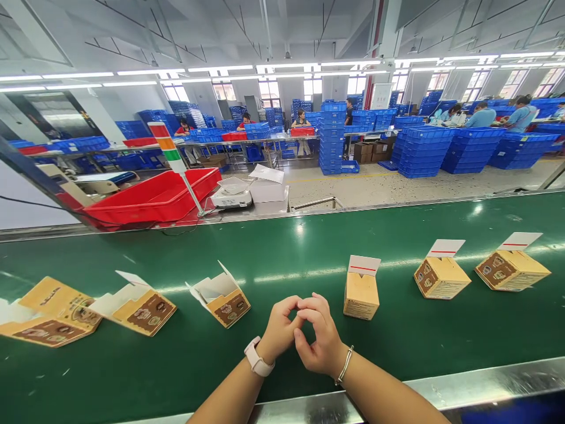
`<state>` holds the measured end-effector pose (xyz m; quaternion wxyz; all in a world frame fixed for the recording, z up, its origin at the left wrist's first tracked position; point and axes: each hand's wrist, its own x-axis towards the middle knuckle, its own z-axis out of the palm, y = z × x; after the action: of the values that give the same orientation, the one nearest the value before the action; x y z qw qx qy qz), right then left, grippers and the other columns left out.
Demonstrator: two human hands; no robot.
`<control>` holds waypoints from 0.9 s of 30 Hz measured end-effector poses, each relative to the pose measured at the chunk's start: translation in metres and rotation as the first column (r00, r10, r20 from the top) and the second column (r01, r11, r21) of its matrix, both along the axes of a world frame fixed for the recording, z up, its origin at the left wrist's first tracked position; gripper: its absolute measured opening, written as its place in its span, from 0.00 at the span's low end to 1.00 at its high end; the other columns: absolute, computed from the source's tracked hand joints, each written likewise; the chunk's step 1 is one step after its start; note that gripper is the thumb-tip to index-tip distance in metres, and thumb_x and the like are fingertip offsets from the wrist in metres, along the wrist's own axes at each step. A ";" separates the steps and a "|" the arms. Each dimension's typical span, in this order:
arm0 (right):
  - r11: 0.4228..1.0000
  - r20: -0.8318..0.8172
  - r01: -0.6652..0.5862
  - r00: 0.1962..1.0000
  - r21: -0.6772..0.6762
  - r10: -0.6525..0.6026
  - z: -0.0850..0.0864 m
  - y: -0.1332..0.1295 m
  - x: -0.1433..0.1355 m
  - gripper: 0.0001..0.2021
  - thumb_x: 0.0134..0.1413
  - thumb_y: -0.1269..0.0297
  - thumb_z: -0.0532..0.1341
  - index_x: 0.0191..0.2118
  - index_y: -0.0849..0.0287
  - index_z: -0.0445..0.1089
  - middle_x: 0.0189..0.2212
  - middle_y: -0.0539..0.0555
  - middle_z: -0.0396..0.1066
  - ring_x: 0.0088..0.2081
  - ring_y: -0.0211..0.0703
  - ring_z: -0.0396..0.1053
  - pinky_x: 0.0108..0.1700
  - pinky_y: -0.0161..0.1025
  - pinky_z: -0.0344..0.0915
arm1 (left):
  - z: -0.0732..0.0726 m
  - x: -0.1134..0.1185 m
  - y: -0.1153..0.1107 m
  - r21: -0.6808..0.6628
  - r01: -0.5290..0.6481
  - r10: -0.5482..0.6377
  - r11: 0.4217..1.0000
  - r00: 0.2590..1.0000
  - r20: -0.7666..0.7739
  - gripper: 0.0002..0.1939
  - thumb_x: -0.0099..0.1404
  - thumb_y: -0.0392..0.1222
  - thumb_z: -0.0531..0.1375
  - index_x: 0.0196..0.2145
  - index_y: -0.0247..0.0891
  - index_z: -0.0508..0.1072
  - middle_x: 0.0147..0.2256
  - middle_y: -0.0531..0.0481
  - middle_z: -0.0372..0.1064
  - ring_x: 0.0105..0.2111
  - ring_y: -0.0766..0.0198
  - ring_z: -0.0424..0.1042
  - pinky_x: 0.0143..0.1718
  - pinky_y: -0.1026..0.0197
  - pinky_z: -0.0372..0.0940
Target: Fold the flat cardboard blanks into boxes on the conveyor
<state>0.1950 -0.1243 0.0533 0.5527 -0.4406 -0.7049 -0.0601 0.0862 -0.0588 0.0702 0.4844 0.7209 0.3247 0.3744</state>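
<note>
My left hand (279, 330), with a pale watch on its wrist, meets my right hand (318, 335) at the fingertips above the green conveyor belt (282, 247). The fingers of both are loosely curved with gaps between them, and nothing shows in either. Just right of my right hand stands a small tan carton (361, 297), its white flap with a red line raised. To the left of my hands is an open brown-and-tan carton (227, 306), tilted, its white inside showing. Neither hand touches a carton.
Farther left on the belt are an open carton (150, 312) and another (57, 330). Two flap-up cartons (444, 278) (514, 271) stand at right. Beyond the belt are a red bin (145, 200), a scale (232, 197) and a signal light (170, 147). A metal rail (485, 383) edges the near side.
</note>
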 end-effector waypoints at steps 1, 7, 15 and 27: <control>1.000 -0.007 -0.003 1.000 -0.004 0.003 0.000 0.000 0.000 0.20 0.49 0.71 0.54 0.49 0.53 0.58 0.42 0.57 0.69 0.44 0.47 0.70 0.55 0.54 0.61 | 0.001 0.000 -0.001 0.000 -0.004 0.004 1.000 1.000 -0.002 0.10 0.52 0.47 0.57 0.19 0.39 0.66 0.19 0.54 0.62 0.22 0.66 0.57 0.26 0.64 0.56; 1.000 -0.030 0.010 1.000 -0.008 -0.010 0.000 -0.001 -0.005 0.18 0.49 0.71 0.54 0.49 0.54 0.58 0.41 0.57 0.70 0.44 0.47 0.71 0.58 0.57 0.57 | 0.005 -0.003 -0.003 0.011 -0.001 0.001 1.000 1.000 -0.004 0.13 0.54 0.49 0.58 0.19 0.39 0.66 0.19 0.53 0.62 0.22 0.66 0.57 0.25 0.64 0.56; 1.000 -0.086 -0.009 0.996 0.017 0.011 0.007 -0.001 -0.004 0.17 0.49 0.71 0.55 0.47 0.54 0.59 0.40 0.57 0.68 0.42 0.47 0.70 0.48 0.50 0.69 | -0.001 -0.007 -0.003 0.054 0.136 -0.137 0.989 0.990 0.018 0.14 0.57 0.49 0.59 0.20 0.38 0.68 0.21 0.52 0.64 0.23 0.65 0.60 0.27 0.63 0.59; 0.993 -0.185 -0.097 0.977 0.069 0.108 0.011 0.001 -0.006 0.16 0.48 0.75 0.54 0.43 0.53 0.60 0.35 0.55 0.66 0.43 0.47 0.68 0.46 0.49 0.72 | -0.001 -0.009 -0.002 0.064 0.206 -0.210 0.976 0.976 0.062 0.21 0.60 0.55 0.57 0.19 0.37 0.63 0.20 0.53 0.59 0.24 0.67 0.56 0.27 0.63 0.57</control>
<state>0.1893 -0.1235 0.0641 0.6321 -0.3906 -0.6691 -0.0106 0.0775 -0.0604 0.0688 0.5108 0.7513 0.2200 0.3554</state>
